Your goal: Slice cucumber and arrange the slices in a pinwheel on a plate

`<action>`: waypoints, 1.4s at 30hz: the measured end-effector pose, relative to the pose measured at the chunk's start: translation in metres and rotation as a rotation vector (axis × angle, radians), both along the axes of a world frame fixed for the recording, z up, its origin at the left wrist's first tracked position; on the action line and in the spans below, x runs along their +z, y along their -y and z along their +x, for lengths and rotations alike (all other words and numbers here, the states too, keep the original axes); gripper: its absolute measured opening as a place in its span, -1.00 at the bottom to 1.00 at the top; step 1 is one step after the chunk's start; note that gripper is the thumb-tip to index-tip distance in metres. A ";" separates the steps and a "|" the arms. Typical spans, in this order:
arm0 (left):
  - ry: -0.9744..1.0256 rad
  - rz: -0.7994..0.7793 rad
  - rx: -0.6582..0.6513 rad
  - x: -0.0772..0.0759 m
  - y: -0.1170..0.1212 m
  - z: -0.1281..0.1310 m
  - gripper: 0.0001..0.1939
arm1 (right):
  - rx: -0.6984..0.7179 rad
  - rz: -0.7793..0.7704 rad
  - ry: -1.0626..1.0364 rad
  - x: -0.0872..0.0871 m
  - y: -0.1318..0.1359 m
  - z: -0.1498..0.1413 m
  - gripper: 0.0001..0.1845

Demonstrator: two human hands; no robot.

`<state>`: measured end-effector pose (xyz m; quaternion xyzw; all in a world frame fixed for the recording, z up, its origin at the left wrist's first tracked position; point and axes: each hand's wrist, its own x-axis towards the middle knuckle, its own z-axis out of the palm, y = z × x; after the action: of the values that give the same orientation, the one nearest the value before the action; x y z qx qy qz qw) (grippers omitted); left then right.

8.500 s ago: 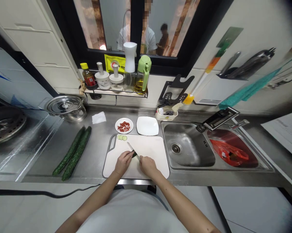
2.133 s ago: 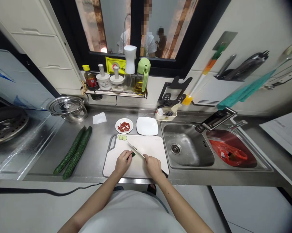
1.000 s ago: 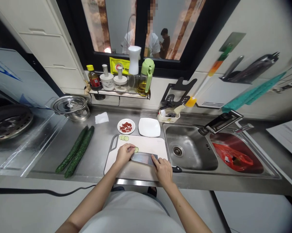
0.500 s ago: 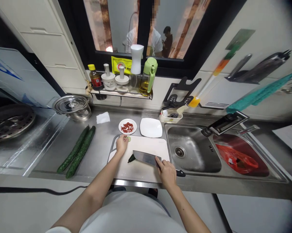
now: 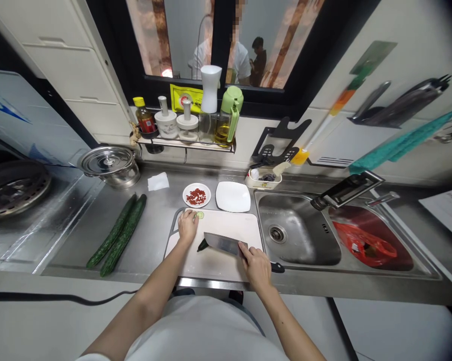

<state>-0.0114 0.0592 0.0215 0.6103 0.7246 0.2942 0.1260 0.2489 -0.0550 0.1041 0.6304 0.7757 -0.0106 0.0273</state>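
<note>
Stainless steel makes up the long counter (image 5: 75,225), and the double sink (image 5: 304,235) is set into it over on the right. Front and centre lies the white cutting board (image 5: 244,225), its grey handle toward the left. A lidded pot (image 5: 109,165) stands farther left, with two whole cucumbers (image 5: 116,233) side by side on the steel nearer me. Over the board there's a broad knife (image 5: 224,243), gripped by the right hand (image 5: 258,268), forefinger laid out along the blade. The left hand (image 5: 188,226) is at the board's far left corner, fingers bent down by the cucumber slices (image 5: 199,215); I can't tell whether they're pinching anything. Just past the board sit a squarish white plate (image 5: 232,196) and, left of it, a smaller round plate (image 5: 185,200) holding red bits. Smallest are the dark green cucumber piece (image 5: 202,245), on the board by the blade's tip end, and those thin, pale slices.
</note>
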 end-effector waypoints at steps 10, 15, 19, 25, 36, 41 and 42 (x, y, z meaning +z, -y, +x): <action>0.035 0.089 0.055 -0.004 0.010 -0.006 -0.78 | -0.023 0.008 -0.022 -0.002 0.002 0.001 -0.52; 0.028 0.062 0.032 -0.002 0.011 -0.009 -0.79 | -0.034 0.005 -0.028 -0.002 0.001 -0.001 -0.55; 0.034 0.051 0.027 0.002 0.009 -0.009 -0.80 | -0.037 -0.003 -0.040 -0.001 -0.001 -0.002 -0.55; 0.078 0.075 0.041 0.008 0.009 -0.010 -0.81 | -0.119 -0.054 -0.124 0.004 -0.002 -0.006 -0.57; 0.305 0.143 -0.091 0.025 0.075 0.016 -0.77 | -0.383 -0.170 -0.374 0.009 -0.010 -0.010 -0.58; 0.252 0.174 -0.220 0.017 0.092 0.022 -0.77 | -0.301 -0.218 -0.320 0.020 -0.012 -0.020 -0.59; 0.238 0.183 -0.252 0.014 0.093 0.022 -0.76 | -0.281 -0.231 -0.310 0.021 -0.012 -0.022 -0.60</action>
<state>0.0109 -0.0339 0.0356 0.6661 0.5925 0.4109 0.1906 0.2266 -0.0428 0.1251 0.7156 0.6689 -0.1997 -0.0222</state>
